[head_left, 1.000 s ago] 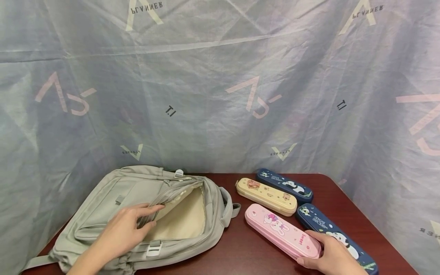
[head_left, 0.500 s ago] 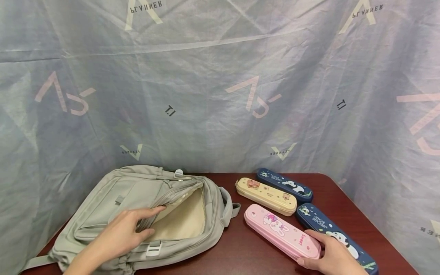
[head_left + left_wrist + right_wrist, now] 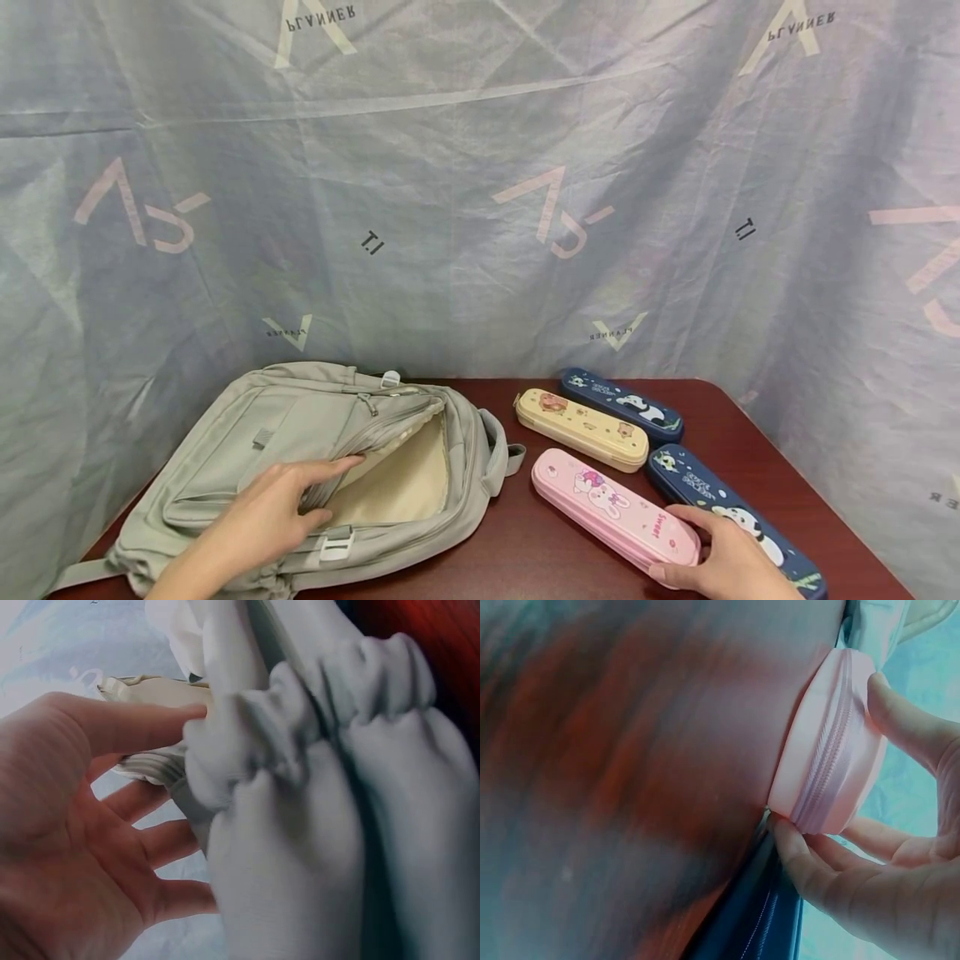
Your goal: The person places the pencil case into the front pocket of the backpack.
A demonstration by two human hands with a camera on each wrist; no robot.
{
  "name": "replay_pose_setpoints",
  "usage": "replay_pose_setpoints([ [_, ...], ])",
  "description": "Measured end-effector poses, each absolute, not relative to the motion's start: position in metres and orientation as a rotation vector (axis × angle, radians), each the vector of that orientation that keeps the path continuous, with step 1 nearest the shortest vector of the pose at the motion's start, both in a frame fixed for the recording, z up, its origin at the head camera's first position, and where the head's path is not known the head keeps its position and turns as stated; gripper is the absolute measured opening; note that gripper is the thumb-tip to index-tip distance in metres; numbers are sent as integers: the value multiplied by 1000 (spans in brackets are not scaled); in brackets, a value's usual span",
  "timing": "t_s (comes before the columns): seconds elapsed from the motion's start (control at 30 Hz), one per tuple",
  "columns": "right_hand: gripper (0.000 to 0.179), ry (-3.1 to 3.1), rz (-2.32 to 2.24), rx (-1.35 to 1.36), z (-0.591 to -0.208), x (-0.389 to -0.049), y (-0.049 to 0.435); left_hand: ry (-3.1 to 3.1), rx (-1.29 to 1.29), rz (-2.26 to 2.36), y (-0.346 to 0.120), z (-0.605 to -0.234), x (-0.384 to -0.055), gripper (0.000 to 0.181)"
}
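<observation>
A grey-green backpack [image 3: 300, 417] lies on the left of the table, its zipped compartment open and its cream lining [image 3: 405, 475] showing. My left hand [image 3: 262, 508] is at the mouth of that compartment, index finger along the flap's edge and thumb lower down by the opening. In the left wrist view its fingers are spread and fairly straight beside the gathered fabric [image 3: 285, 825]. With thumb and fingers, my right hand [image 3: 727, 554] grips the near end of a pink pencil case [image 3: 615, 508] printed with a rabbit. The right wrist view shows the case's zipped end [image 3: 829, 750] between them.
Beyond the pink case lie a cream pencil case [image 3: 581, 427] and a navy panda pencil case [image 3: 626, 404]. Another navy panda case [image 3: 705, 492] lies just right of the pink one. A printed grey cloth [image 3: 450, 208] hangs behind the dark red table [image 3: 480, 567].
My left thumb and fingers have shifted slightly down along the opening, spreading a little wider. The right hand keeps its grip; the pink pencil case's far end has moved very slightly toward me.
</observation>
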State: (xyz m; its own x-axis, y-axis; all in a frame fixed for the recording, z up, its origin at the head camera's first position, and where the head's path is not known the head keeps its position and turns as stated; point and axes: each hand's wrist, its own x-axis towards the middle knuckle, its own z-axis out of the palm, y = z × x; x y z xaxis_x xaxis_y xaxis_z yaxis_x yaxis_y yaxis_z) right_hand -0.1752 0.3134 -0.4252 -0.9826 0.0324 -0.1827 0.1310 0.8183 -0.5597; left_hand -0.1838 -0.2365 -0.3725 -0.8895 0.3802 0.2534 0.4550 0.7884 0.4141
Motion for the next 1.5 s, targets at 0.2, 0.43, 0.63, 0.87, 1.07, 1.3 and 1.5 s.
replay_pose_setpoints([
  [0.2,99,2792,-950,130,-423,-175,316,-2791,-723,-690,-237,-374,-185,71],
  [0.43,92,2762,-1000,100,-421,-175,318,-2760,-774,-642,-237,-374,-186,63],
  [0.63,84,2708,-1051,-12,-418,-175,325,-2743,-734,-576,-237,-376,-184,68],
  [0.87,82,2648,-1107,-50,-417,-173,327,-2760,-769,-569,-239,-378,-184,78],
  [1.07,96,2690,-1049,109,-420,-173,320,-2733,-781,-563,-240,-381,-185,79],
  [1.3,98,2733,-994,139,-423,-174,316,-2659,-764,-554,-239,-383,-187,75],
  [1.5,95,2745,-997,140,-424,-174,317,-2687,-660,-571,-237,-381,-187,70],
])
